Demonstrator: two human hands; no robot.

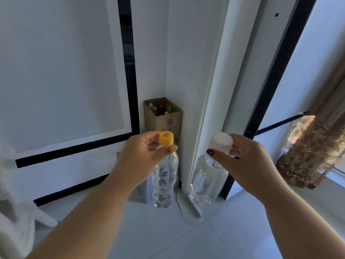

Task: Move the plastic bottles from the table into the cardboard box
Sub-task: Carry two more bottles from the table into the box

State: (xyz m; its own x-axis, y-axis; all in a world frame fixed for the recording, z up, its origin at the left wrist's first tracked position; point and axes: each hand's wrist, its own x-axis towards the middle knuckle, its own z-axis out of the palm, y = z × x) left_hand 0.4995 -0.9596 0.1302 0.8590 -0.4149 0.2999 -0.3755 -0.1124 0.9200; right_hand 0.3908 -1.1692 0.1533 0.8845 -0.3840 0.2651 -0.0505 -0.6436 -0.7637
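Note:
My left hand (143,156) pinches the neck of a clear plastic bottle with a yellow cap (165,176), which hangs down below my fingers. My right hand (246,161) holds a second clear bottle with a white cap (207,182) by its top in the same way. Both bottles hang upright in the air above the floor. Ahead of them, in the corner of the white walls, stands an open cardboard box (164,120) on the floor with several bottles inside. The box lies a good way beyond both hands.
A white door frame (205,109) runs down between the two bottles. A brown patterned curtain (313,146) hangs at the right by a window. White fabric (16,212) sits at the lower left. The floor (186,240) is pale tile.

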